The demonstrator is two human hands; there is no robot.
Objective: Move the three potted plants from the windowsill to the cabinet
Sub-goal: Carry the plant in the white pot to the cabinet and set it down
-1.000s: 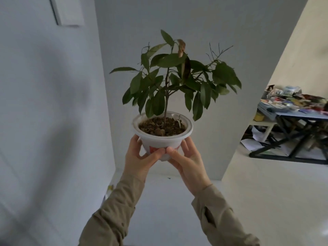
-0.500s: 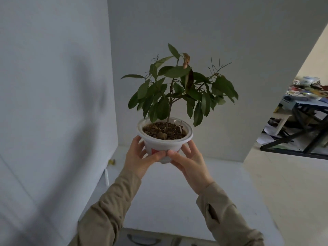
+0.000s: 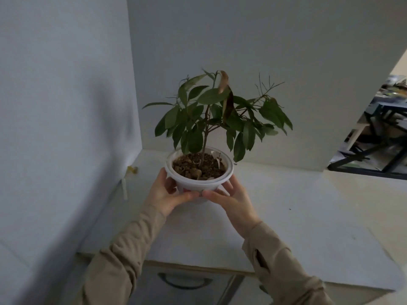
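Observation:
A small leafy plant in a white plastic pot (image 3: pixel 199 172) filled with brown soil is held upright over the white cabinet top (image 3: pixel 297 216). My left hand (image 3: pixel 167 194) wraps the pot's left side and my right hand (image 3: pixel 231 200) wraps its right side, thumbs meeting at the front. The pot's base is hidden behind my fingers, so I cannot tell whether it touches the top. No other potted plant and no windowsill are in view.
White walls close in at the left and behind the cabinet. A small yellow and white object (image 3: pixel 130 175) lies by the left wall. Below the top is a drawer with a dark handle (image 3: pixel 185 282). At right, a doorway shows a cluttered black-framed table (image 3: pixel 378 128).
The pot has come down and forward with both hands, from chest height to just over the cabinet top. The view has tilted down, so the drawer front now shows.

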